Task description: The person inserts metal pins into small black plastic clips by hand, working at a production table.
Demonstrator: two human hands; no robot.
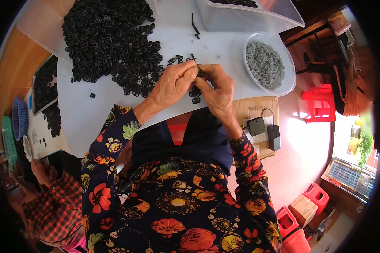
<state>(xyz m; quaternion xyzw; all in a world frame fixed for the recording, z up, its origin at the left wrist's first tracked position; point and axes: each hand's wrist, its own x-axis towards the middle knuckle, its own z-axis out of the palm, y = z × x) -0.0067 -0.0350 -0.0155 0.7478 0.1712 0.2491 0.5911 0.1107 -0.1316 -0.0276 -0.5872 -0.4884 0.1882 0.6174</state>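
Observation:
My two hands meet above the front part of the pale table. Between the thumb and index finger of my right hand is a small black plastic piece. My left hand is closed in a pinch right beside it; its fingertips hide whatever they grip. Several loose black pieces lie under and around my hands. A big heap of the same flat black pieces with holes spreads to the left. On the right stands a round clear tub of small grey, translucent parts.
A clear plastic bin stands at the back right, near a thin black rod. Right of my knees, a cardboard box carries black adapters. A co-worker in a checked shirt sits at left. Red stools stand at right.

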